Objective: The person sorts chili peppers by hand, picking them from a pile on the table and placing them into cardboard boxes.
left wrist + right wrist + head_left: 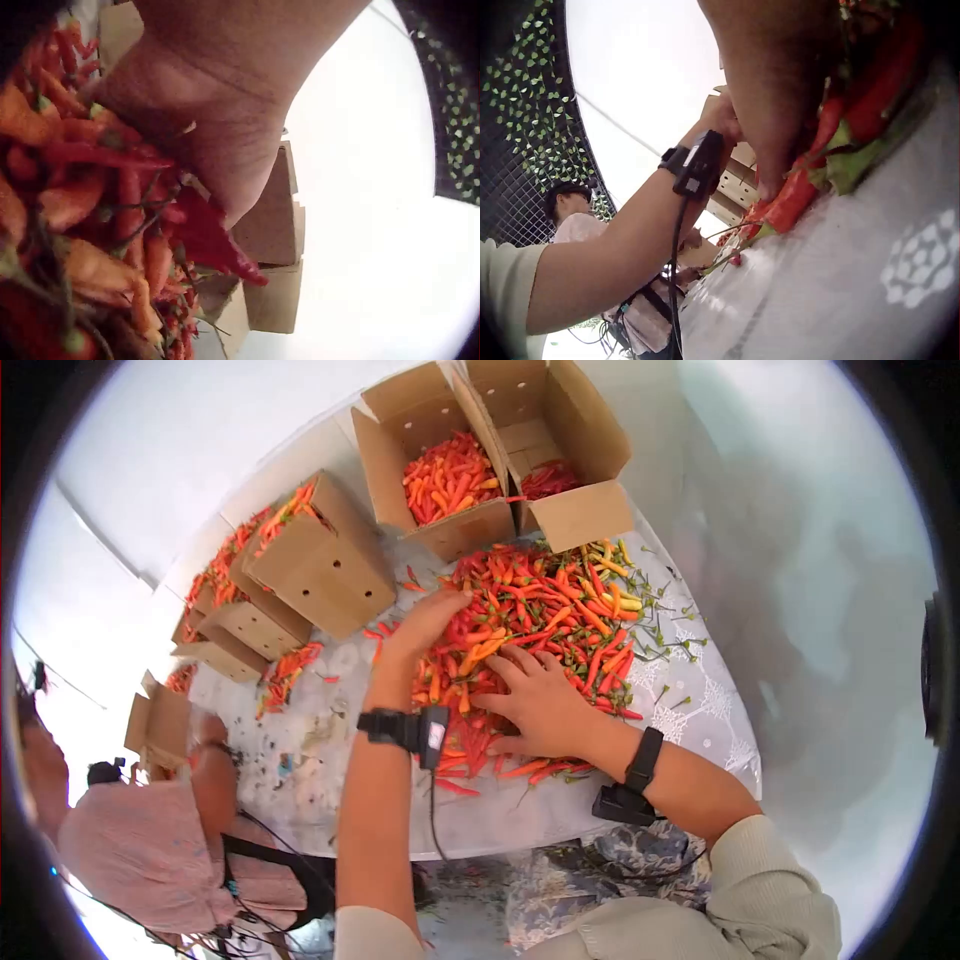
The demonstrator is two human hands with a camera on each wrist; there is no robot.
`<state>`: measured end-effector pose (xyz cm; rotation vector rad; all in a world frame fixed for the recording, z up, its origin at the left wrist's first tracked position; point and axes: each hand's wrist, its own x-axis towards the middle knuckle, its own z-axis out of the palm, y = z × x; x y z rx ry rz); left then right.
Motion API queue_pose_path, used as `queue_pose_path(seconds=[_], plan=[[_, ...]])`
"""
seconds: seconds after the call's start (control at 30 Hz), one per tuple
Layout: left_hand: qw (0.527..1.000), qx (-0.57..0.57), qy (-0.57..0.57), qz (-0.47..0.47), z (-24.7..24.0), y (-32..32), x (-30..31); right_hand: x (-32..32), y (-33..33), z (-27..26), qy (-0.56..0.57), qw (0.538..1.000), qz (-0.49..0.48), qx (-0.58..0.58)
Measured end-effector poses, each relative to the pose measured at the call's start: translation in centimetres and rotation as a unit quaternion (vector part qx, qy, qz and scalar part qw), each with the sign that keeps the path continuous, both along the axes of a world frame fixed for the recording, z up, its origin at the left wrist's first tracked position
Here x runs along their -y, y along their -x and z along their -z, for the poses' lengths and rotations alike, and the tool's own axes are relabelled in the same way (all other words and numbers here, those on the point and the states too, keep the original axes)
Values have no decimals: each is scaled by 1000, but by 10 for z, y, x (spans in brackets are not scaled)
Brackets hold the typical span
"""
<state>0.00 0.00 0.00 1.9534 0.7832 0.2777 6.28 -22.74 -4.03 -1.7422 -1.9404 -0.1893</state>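
Observation:
A large heap of red, orange and yellow chili peppers [560,610] lies on the table, many with green stems. At the heap's left side my left hand [435,618] reaches in, its fingertips hidden. Peppers crowd against that hand [202,127] in the left wrist view, and a bright red one juts out by its edge. My right hand [545,705] rests on the near part of the heap, fingers spread over the peppers. Close up in the right wrist view, red peppers [795,199] with green stems lie beside the right hand's finger.
Behind the heap stand two open cardboard boxes [470,540] with peppers inside. More pepper-filled boxes [320,575] line the left. Loose green stems [670,645] litter the patterned tablecloth [715,710] on the right. Another person in a pink top [150,850] works at the left.

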Motion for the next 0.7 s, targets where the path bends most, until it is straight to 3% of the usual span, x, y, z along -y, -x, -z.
queue_pose_path(seconds=[0.07, 0.1, 0.17, 0.2, 0.3, 0.33, 0.47, 0.57, 0.67, 0.7], plan=[[994, 27, -105, -11, 10, 2, -1, -14, -8, 5, -37, 999, -14, -4], [981, -5, -189, -30, -1, 16, 27, 3, 4, 1, -46, 996, -12, -69], [941, 16, -328, -85, 8, 14, 56, 1, -13, 1, -37, 992, -18, -116], [908, 61, -401, -107, 10, 13, 79, -6, -23, 14, -116, 984, -27, -129], [880, 143, -447, -80, 19, 17, 108, -3, -29, 8, -178, 968, 122, -129], [877, 115, -461, -74, 18, 19, 120, 3, -33, 3, -162, 968, 156, -115], [876, 184, -446, 19, 11, 30, 140, 11, -45, -5, -240, 932, 202, -181], [865, 217, -452, 27, 7, 44, 137, 10, -48, -7, -272, 932, 155, -184], [894, 264, -356, -58, 21, 53, 127, 8, -48, 2, -187, 966, 108, -142], [908, 315, -260, -87, 26, 56, 121, 7, -48, 4, -184, 965, 118, -143]])
